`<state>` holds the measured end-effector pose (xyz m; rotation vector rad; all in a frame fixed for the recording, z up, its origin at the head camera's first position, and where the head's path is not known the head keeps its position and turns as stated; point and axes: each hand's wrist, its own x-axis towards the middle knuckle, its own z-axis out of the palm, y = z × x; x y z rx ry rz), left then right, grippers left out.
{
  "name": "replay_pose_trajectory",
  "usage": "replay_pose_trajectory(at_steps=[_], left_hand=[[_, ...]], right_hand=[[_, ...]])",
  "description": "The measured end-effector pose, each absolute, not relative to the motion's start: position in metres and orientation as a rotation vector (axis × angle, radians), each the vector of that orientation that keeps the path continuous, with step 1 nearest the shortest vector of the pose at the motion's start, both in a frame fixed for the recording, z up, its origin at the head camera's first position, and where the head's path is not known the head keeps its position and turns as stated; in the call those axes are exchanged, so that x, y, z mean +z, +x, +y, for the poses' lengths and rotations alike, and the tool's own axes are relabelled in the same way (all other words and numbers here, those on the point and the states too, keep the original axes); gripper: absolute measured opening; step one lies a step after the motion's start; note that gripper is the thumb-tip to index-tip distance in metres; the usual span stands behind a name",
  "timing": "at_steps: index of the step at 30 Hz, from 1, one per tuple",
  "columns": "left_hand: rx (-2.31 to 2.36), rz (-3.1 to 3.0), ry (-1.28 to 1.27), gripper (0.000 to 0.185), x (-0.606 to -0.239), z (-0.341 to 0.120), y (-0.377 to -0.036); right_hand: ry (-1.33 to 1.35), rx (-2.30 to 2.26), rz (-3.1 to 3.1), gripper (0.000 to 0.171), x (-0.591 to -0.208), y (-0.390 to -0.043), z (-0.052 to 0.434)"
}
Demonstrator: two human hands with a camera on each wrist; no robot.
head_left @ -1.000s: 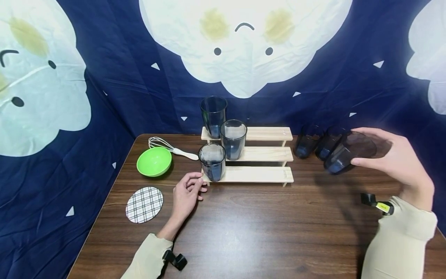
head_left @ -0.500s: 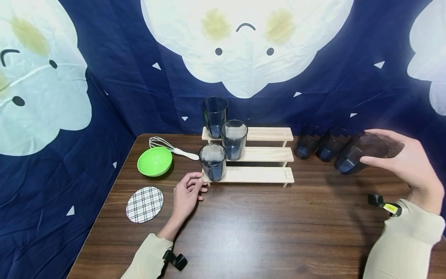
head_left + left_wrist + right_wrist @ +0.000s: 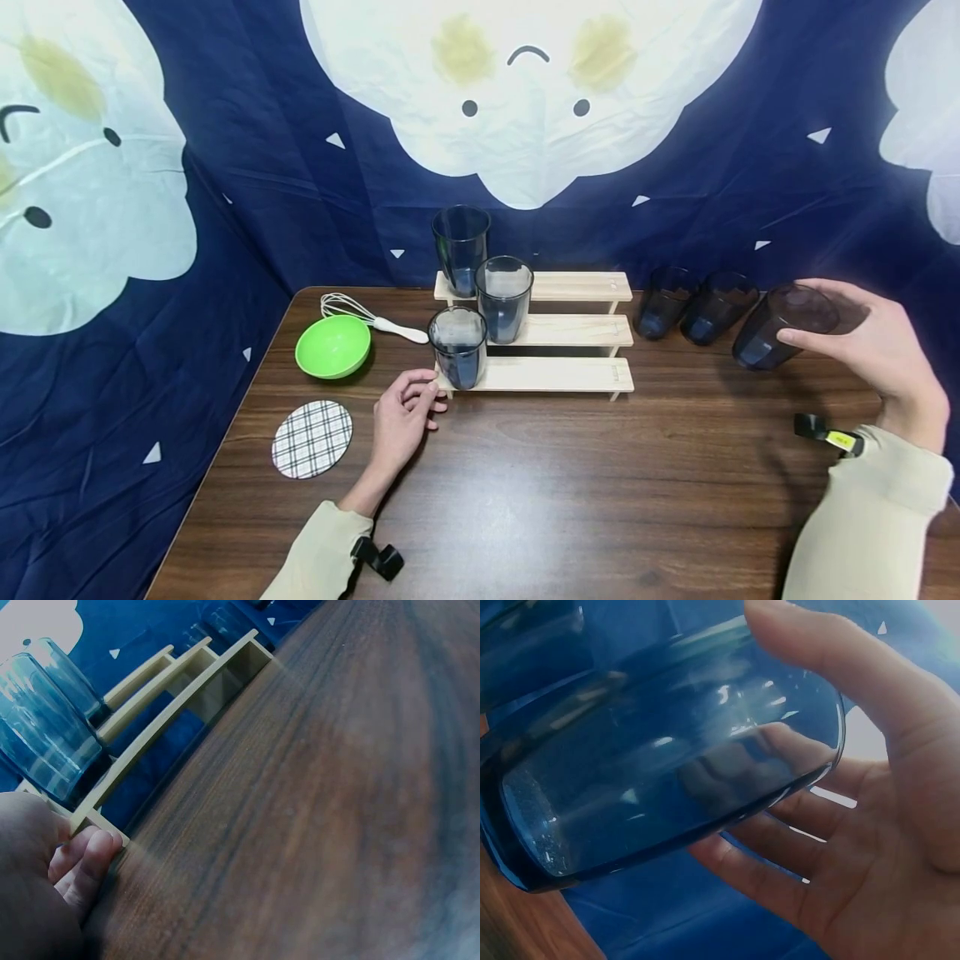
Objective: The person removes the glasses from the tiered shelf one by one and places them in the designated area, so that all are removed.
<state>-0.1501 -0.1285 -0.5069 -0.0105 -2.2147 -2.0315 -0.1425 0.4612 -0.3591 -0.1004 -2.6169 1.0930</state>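
Observation:
On the right, my right hand (image 3: 888, 350) grips a dark tinted glass (image 3: 776, 333), thumb on the near side and fingers round the far side. That glass leans, its base down to the left; the right wrist view shows its clear blue-grey wall. Two similar glasses, one of them the nearer neighbour (image 3: 716, 308), stand just left of it. My left hand (image 3: 403, 414) pinches the left end of the lowest step of a three-step wooden rack (image 3: 555, 375). Three dark glasses stand at that rack's left side, one per step, the front glass (image 3: 459, 354) closest to my fingers.
A green bowl (image 3: 333, 346) and a white whisk (image 3: 386, 327) lie left of the rack. Nearer the table's left edge is a round checked coaster (image 3: 312, 439). A dark blue cloth (image 3: 360, 225) with cloud faces hangs behind the brown wooden table (image 3: 570, 500).
My right hand has carried its glass rightward, away from the two standing glasses, and the glass has tipped somewhat more upright. The left hand and the rack stay in place.

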Motion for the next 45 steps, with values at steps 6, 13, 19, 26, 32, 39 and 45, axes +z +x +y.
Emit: replay_pose_trajectory(at_steps=[6,13,19,26,32,39,45], left_hand=[[-2.031,-2.223,-0.016,0.018,-0.505,-0.129,-0.150],[-2.002,-2.244,-0.013,0.017,-0.504,-0.129,-0.150],[-2.007,-2.238,-0.020,0.017,-0.504,-0.129,-0.149],[-2.011,-2.224,-0.028,0.018,-0.506,-0.129,-0.150],[-2.012,-2.234,-0.019,0.017,-0.505,-0.129,-0.149],[-2.011,-2.241,-0.012,0.018,-0.504,-0.129,-0.149],[-2.012,-2.239,-0.005,0.017,-0.504,-0.129,-0.149]], right_hand=[[-0.146,1.086,-2.630,0.067,-0.367,-0.145,0.469],[-0.189,1.171,-2.576,0.061,-0.373,-0.148,0.475],[-0.264,1.084,-2.632,0.069,-0.378,-0.151,0.476],[-0.379,1.063,-2.653,0.083,-0.387,-0.158,0.471],[-0.430,1.122,-2.619,0.088,-0.395,-0.164,0.471],[-0.447,1.090,-2.617,0.091,-0.401,-0.170,0.472],[-0.463,1.066,-2.654,0.091,-0.401,-0.174,0.471]])
